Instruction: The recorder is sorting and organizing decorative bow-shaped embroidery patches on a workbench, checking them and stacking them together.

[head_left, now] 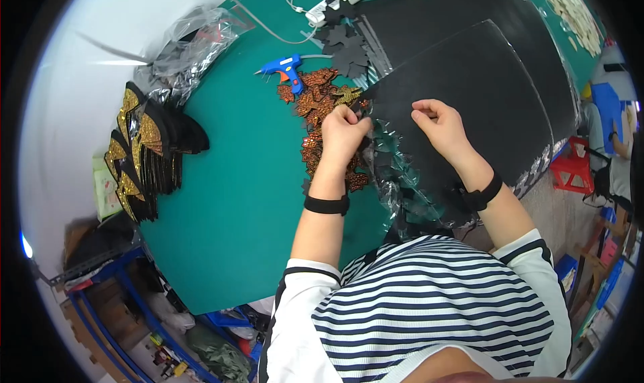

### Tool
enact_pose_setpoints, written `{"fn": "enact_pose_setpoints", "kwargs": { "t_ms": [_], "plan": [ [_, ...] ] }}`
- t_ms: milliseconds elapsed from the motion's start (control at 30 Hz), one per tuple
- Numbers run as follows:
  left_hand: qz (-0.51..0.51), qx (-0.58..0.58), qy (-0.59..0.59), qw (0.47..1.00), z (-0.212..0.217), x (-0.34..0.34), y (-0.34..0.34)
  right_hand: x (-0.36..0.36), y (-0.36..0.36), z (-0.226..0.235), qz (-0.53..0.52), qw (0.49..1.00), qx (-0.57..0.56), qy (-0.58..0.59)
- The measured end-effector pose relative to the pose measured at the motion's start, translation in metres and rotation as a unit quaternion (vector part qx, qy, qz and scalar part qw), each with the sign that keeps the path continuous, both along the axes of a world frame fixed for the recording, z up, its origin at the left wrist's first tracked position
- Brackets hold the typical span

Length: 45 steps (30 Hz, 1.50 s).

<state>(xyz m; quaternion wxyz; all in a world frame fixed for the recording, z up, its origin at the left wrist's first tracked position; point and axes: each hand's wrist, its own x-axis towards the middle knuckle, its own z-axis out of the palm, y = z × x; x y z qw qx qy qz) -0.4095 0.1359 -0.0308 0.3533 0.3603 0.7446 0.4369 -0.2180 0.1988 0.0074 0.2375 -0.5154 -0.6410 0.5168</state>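
Observation:
My left hand [344, 133] is closed in a pinch at the left edge of a large black sheet [469, 81]. What its fingers hold is too small and dark to make out. Beside that hand lies a pile of orange-brown glittery cutouts [312, 108] with jagged outlines, and a gold one [347, 94] sits just beyond the fingertips. Over the black sheet hovers my right hand [443, 125], its thumb and forefinger apart and nothing visible between them. Crumpled clear plastic film with dark bits [396, 158] runs between my hands toward my body.
A blue glue gun [287, 68] rests on the green table [235, 202] past the pile. Black cutouts [347, 51] and a white power strip [342, 1] lie farther back. Gold-and-black pieces [144, 151] stand stacked at left, near a clear plastic bag [194, 54]. A red stool [572, 165] stands at right.

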Motion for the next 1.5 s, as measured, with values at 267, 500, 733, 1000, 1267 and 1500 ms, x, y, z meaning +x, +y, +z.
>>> {"fn": "enact_pose_setpoints", "kwargs": {
  "t_ms": [267, 500, 733, 1000, 1267, 1500],
  "plan": [
    [-0.022, 0.06, -0.129, 0.99, 0.005, 0.003, 0.005, 0.006, -0.015, -0.007, 0.158, 0.964, 0.197, -0.076],
    [-0.14, 0.002, 0.234, 0.962, 0.011, -0.046, 0.069, 0.018, -0.027, -0.02, 0.152, 0.97, 0.166, -0.09],
    [-0.378, -0.039, 0.568, 0.73, -0.001, -0.069, 0.172, 0.029, -0.031, -0.018, 0.128, 0.976, 0.163, -0.071],
    [-0.455, -0.16, 0.652, 0.585, 0.005, -0.064, 0.211, 0.032, -0.025, -0.02, 0.112, 0.978, 0.17, -0.051],
    [-0.497, -0.023, 0.689, 0.527, 0.004, -0.076, 0.191, 0.033, -0.02, -0.026, 0.126, 0.974, 0.179, -0.05],
    [-0.513, -0.086, 0.605, 0.602, 0.025, -0.069, 0.132, 0.035, -0.019, -0.029, 0.131, 0.973, 0.185, -0.043]
  ]
}}
